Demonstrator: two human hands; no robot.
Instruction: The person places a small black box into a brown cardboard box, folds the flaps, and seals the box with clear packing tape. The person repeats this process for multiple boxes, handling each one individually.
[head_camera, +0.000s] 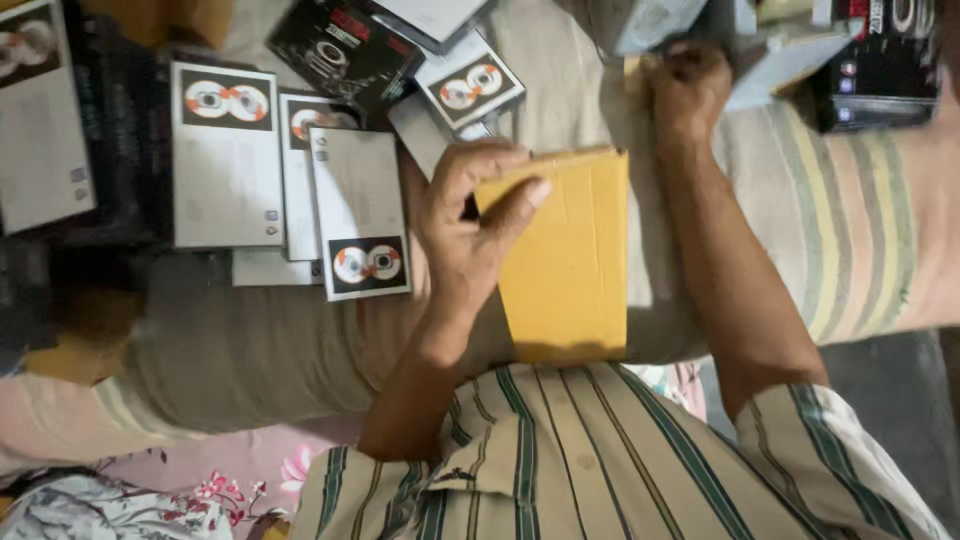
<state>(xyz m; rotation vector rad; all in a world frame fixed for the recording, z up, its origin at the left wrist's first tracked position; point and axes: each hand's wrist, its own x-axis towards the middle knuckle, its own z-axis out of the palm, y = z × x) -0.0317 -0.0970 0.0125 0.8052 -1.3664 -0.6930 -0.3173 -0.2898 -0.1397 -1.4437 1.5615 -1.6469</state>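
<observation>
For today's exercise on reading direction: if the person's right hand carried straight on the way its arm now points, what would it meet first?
The right hand, closed in a fist, points up the picture toward the pale grey-blue box just beyond it. That box would probably come first; they may already touch, as depth is unclear.

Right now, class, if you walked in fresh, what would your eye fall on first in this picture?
First, the yellow-brown cardboard box at centre, gripped at its top edge by the left hand. Next, the flat white boxes with round orange-and-white pictures, spread over the cloth to the left. At top right, the right hand reaches among grey and black cartons.
</observation>
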